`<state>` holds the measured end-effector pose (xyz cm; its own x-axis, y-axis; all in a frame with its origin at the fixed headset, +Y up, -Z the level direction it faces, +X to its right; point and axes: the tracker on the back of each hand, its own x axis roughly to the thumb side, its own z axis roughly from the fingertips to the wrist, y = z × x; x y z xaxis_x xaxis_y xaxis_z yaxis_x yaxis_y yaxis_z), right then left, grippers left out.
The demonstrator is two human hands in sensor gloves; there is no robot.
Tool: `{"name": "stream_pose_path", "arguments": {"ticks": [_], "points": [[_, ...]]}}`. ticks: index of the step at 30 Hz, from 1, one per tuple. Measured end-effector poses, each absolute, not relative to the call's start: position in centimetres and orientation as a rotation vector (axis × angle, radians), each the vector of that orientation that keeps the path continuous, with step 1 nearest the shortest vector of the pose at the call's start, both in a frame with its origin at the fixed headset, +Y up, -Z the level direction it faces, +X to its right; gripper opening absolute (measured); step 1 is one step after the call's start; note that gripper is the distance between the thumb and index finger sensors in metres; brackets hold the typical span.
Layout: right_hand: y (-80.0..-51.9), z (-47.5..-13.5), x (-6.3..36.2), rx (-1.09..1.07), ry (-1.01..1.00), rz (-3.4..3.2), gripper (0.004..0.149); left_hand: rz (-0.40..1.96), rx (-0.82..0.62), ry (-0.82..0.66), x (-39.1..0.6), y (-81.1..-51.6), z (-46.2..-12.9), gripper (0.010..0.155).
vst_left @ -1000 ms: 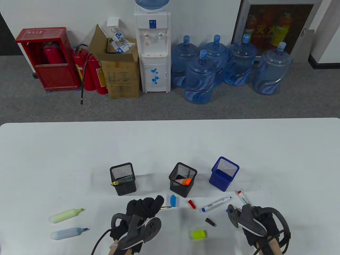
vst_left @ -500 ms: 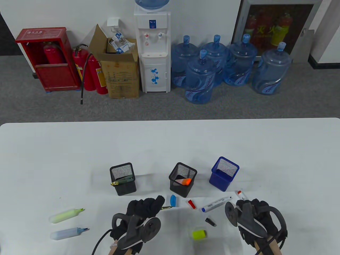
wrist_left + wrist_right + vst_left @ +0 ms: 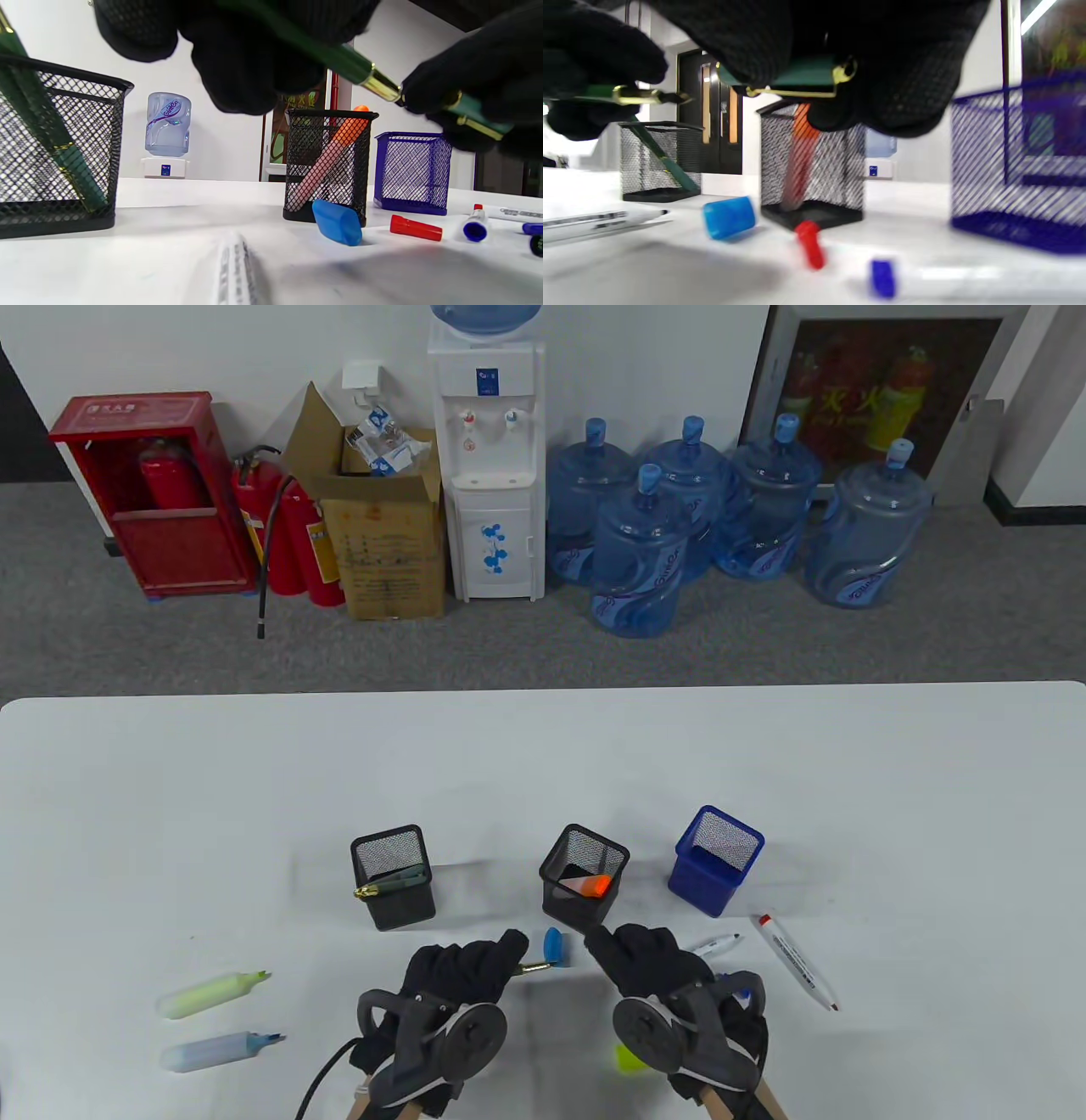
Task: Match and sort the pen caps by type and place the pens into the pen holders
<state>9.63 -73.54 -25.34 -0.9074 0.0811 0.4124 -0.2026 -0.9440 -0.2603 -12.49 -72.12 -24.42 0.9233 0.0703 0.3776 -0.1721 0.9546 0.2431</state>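
Observation:
My left hand (image 3: 501, 957) grips a green pen (image 3: 339, 55) with gold rings, its tip (image 3: 533, 967) pointing right. My right hand (image 3: 615, 952) sits just right of it and pinches a green cap with a gold clip (image 3: 797, 80), a small gap from the pen tip. On the table below lie a blue cap (image 3: 553, 943), a red cap (image 3: 809, 243) and a blue-ended marker (image 3: 475, 224). Behind stand the left black holder (image 3: 392, 875) with a green pen in it, the middle black holder (image 3: 584, 882) with an orange highlighter (image 3: 335, 156), and the blue holder (image 3: 717, 858).
A red-tipped white marker (image 3: 797, 960) lies at the right. A green highlighter (image 3: 212, 993) and a blue highlighter (image 3: 221, 1050) lie uncapped at the left. A yellow cap (image 3: 626, 1058) peeks out under my right wrist. The black cap is hidden.
My right hand has moved left from beside the red-tipped marker to right next to my left hand, uncovering that marker and covering the red and black caps. The left hand has stayed put.

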Motion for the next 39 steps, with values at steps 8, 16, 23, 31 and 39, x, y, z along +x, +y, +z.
{"name": "stream_pose_path", "arguments": {"ticks": [8,16,23,31,39], "points": [[-73.9,-24.8,8.8,0.687,-0.463,2.892,0.053,0.127,0.278,-0.408,-11.6,-72.4,-24.1,0.060],[-73.9,-24.8,9.0,0.653,-0.502,2.893,0.053,0.144,0.265,-0.404,-11.5,-72.5,-24.1,0.060],[-73.9,-24.8,9.0,0.658,-0.498,2.874,0.052,0.168,0.251,-0.417,-11.2,-72.6,-24.0,0.060],[-73.4,-24.3,7.2,0.697,-0.459,2.751,0.051,0.298,0.215,-0.424,-10.2,-72.3,-24.0,0.066],[-72.6,-24.1,7.1,0.697,-0.507,2.735,0.050,0.294,0.284,-0.427,-10.1,-71.9,-23.9,0.067]]}}
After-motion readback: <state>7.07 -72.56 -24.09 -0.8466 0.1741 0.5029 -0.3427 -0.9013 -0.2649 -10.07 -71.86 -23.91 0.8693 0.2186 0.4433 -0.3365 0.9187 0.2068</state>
